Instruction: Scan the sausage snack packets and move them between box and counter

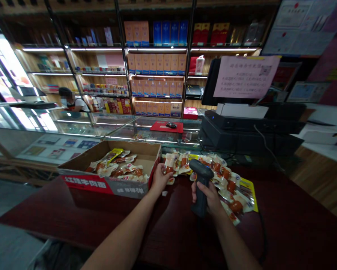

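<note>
My left hand [159,178] grips a clear packet of sausage snack [170,164] upright at the near side of a loose heap of similar packets [227,183]. My right hand [206,197] is wrapped around the handle of a dark grey corded barcode scanner [201,176], whose head tilts up and points away from me. The scanner stands just to the right of the held packet, not touching it. To my left, an open cardboard box [134,152] holds more packets. Both the box and the heap rest on a dark red countertop [58,213].
Behind the counter stands a glass display case [72,125] with a red mat and computer mouse [171,125] on top. Dark till equipment [241,127] and a pink notice [246,77] stand at right. Shelves of boxed goods fill the back, with a person [72,101] at far left.
</note>
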A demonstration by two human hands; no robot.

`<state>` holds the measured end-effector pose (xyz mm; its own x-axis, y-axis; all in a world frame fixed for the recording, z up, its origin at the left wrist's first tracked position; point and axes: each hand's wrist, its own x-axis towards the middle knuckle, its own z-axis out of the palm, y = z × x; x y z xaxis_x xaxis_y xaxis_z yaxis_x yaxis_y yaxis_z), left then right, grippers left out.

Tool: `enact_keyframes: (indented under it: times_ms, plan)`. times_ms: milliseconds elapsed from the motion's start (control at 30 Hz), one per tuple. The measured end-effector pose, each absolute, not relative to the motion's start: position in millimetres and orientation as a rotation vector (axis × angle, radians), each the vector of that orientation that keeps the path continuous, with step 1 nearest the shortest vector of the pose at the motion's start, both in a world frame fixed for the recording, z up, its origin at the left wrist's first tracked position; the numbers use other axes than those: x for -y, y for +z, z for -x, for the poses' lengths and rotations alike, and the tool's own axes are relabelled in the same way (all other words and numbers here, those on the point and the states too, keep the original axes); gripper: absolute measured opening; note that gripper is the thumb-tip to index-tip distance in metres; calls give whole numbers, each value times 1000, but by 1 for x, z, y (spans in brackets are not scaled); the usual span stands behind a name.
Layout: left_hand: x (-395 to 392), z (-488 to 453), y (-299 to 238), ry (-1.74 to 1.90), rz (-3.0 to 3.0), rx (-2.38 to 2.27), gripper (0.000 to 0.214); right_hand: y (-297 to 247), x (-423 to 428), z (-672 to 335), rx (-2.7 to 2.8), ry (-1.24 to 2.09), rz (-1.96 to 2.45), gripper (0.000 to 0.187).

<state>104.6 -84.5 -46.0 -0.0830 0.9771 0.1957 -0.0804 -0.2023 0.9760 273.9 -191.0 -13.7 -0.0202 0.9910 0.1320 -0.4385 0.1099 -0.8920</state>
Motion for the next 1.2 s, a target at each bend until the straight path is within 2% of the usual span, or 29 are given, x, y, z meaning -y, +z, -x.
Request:
enact_keyframes:
  times_ms: [200,900,1200]
  plan:
    - [82,-98,-52,1474,-1222,-1063,25,-16,196,-266,1058,1384,740,32]
    - [79,-90,-62,1454,-1394,-1156,17,-21,197,-263,1097,1385,779,26]
    - [79,-92,-61,1466,-1355,-1152,18,-23,197,-265,1080,1375,755,29]
